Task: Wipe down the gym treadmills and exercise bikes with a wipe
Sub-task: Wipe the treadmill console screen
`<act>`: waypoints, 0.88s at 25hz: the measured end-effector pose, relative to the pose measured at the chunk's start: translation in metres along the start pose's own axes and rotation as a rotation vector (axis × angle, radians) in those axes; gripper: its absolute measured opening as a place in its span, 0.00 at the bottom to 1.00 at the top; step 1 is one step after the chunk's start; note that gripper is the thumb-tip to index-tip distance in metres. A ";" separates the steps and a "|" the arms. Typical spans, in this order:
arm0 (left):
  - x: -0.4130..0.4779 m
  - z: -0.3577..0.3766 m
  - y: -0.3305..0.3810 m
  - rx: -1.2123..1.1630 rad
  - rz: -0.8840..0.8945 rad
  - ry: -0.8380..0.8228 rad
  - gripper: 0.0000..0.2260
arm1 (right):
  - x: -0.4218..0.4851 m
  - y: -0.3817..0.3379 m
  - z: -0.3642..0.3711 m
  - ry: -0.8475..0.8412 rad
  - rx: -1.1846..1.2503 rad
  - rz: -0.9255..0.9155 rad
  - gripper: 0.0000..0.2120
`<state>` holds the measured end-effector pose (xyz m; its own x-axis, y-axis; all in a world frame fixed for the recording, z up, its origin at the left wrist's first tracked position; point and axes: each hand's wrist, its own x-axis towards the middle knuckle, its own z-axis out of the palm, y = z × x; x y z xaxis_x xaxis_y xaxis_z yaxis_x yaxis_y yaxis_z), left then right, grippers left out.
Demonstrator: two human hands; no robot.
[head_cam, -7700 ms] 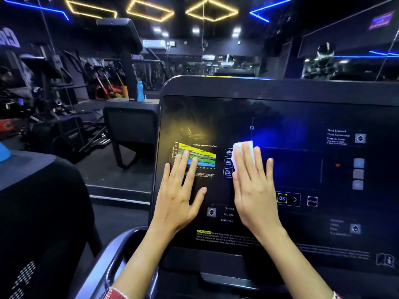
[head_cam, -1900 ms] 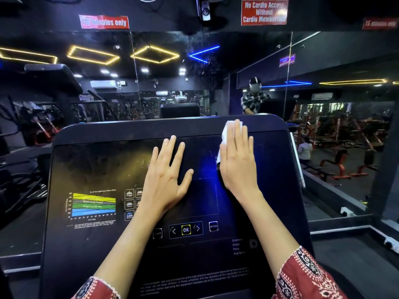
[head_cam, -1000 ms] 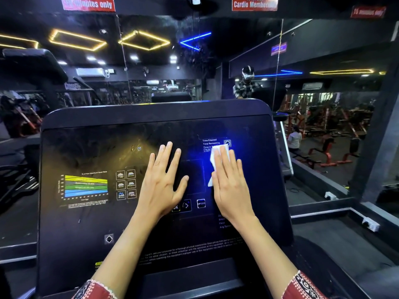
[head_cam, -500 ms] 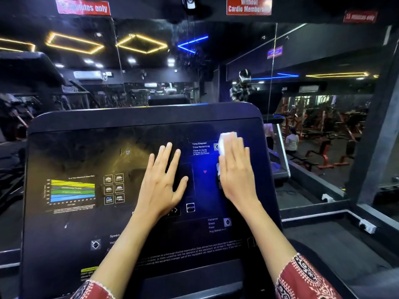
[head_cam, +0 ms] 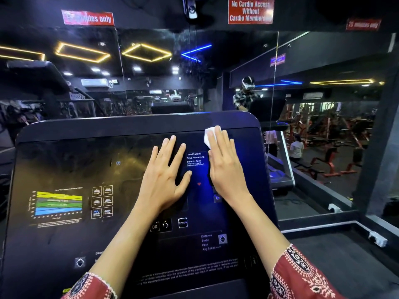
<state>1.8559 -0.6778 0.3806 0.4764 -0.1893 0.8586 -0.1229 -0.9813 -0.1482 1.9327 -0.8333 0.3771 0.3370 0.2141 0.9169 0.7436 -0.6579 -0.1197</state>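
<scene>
A dark treadmill console panel fills the lower middle of the head view, with a coloured heart-rate chart at its left and buttons near the centre. My right hand lies flat on the upper right of the panel, pressing a white wipe whose top edge sticks out past my fingertips near the panel's top rim. My left hand rests flat with fingers spread on the panel just left of it, holding nothing.
A mirror wall stands behind the console, reflecting a person in a headset and gym machines. Another treadmill sits close on the right. Red signs hang overhead. Black flooring and a low ledge lie to the right.
My right hand has slid the wipe upward to the panel's top right edge. My left hand has kept its place flat on the panel while the view shifted.
</scene>
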 end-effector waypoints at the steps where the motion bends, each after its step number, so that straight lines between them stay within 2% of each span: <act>1: 0.003 0.000 0.000 0.001 0.001 0.008 0.27 | 0.004 0.005 -0.001 0.039 0.047 0.058 0.24; 3: 0.009 0.001 -0.002 -0.002 -0.003 0.015 0.27 | 0.011 0.007 -0.003 0.103 0.101 0.137 0.23; 7: 0.019 0.003 -0.004 0.001 -0.028 0.008 0.29 | 0.024 -0.010 0.004 0.002 -0.118 -0.109 0.25; 9: 0.022 0.002 -0.006 0.012 -0.037 0.006 0.29 | 0.038 -0.001 0.001 0.030 -0.165 -0.033 0.25; 11: 0.026 0.002 -0.007 0.016 -0.032 0.007 0.29 | 0.052 0.014 -0.003 0.066 -0.117 0.137 0.27; 12: 0.028 0.002 -0.007 0.015 -0.027 0.007 0.29 | 0.057 0.015 -0.002 0.057 -0.085 0.149 0.27; 16: 0.038 0.004 -0.004 0.019 -0.010 0.003 0.29 | 0.065 0.006 0.002 -0.033 -0.139 -0.241 0.24; 17: 0.040 0.004 -0.003 0.021 -0.006 0.004 0.29 | 0.067 0.014 -0.001 -0.027 -0.184 -0.264 0.24; 18: 0.041 0.005 0.000 0.021 0.002 0.008 0.29 | 0.068 0.025 -0.005 -0.005 -0.236 -0.209 0.23; 21: 0.044 0.009 0.009 0.006 0.016 0.012 0.28 | 0.062 0.049 -0.017 0.086 -0.264 0.143 0.24; 22: 0.044 0.011 0.012 -0.002 0.016 0.011 0.28 | 0.058 0.048 -0.017 0.053 -0.217 0.155 0.25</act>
<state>1.8852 -0.6982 0.4116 0.4646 -0.2044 0.8616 -0.1319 -0.9781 -0.1609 1.9781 -0.8647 0.4315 0.4020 0.0645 0.9134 0.5426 -0.8203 -0.1809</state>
